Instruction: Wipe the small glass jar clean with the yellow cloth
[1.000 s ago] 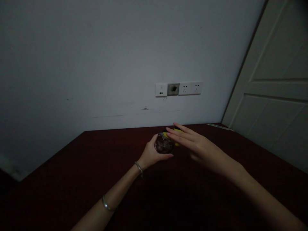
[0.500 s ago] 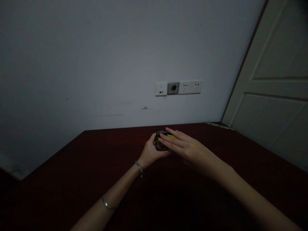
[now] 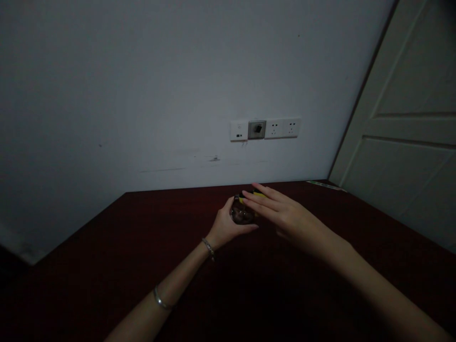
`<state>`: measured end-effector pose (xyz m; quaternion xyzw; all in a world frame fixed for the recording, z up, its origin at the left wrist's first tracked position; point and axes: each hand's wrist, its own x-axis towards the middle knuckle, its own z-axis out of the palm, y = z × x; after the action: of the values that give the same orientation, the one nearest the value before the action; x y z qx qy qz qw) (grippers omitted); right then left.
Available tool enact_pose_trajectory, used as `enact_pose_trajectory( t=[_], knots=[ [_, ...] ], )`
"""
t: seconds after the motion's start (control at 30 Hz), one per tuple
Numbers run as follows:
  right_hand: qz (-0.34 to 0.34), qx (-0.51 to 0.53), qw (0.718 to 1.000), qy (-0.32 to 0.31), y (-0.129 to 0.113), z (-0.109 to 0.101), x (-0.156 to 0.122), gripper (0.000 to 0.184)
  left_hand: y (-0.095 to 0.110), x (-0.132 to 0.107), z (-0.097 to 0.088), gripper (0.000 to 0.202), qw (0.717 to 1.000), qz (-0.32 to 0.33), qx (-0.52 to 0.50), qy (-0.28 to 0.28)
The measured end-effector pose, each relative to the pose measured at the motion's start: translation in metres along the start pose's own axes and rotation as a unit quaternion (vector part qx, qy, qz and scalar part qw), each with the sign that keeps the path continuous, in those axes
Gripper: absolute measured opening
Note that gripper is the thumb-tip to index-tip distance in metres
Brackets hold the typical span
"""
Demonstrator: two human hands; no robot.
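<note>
A small, round, dark glassy jar is in my hands above the far middle of the table. My left hand is wrapped round its left side and underside, with the thumb stretched along the near side. Over the top lies my right hand, its fingers long and slightly apart across the jar's black and yellow lid. The right thumb is mostly hidden beneath. Dim light and the fingers hide much of the lid, and I cannot make out the jar's contents.
Under my arms is a dark red table that meets a grey-white wall. A row of sockets and switches is set in the wall. A panelled door stands at the right, near a thin printed strip on the table's far edge.
Both hands and the jar have shifted slightly to the right. My right fingers have slid up and right over the top, so more of the jar's dark body shows.
</note>
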<state>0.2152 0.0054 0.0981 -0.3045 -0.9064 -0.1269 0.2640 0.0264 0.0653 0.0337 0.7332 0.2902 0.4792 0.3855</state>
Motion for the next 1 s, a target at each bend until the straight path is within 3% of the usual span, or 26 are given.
enact_pose_trajectory(
  t=[0.23,0.43,0.6,0.83,1.0],
  knots=[
    [-0.015,0.02,1.0,-0.017,0.0,0.004,-0.001,0.093,-0.002,0.004,0.001,0.065,0.995,-0.021,-0.099,0.002],
    [-0.038,0.07,0.996,-0.03,-0.007,0.003,0.002,0.088,-0.007,0.007,-0.003,0.066,0.994,-0.034,-0.107,0.02],
    [-0.007,0.123,0.992,0.004,-0.007,-0.002,0.002,0.087,-0.01,0.005,-0.004,0.062,0.997,-0.027,-0.073,0.011],
    [0.001,0.026,1.0,-0.013,-0.001,0.004,0.001,0.087,-0.003,-0.002,0.0,0.076,0.999,-0.006,0.046,-0.008],
    [-0.005,0.02,1.0,-0.014,-0.001,0.005,0.001,0.086,-0.001,0.0,-0.002,0.072,0.999,0.0,0.037,-0.001]
  ],
)
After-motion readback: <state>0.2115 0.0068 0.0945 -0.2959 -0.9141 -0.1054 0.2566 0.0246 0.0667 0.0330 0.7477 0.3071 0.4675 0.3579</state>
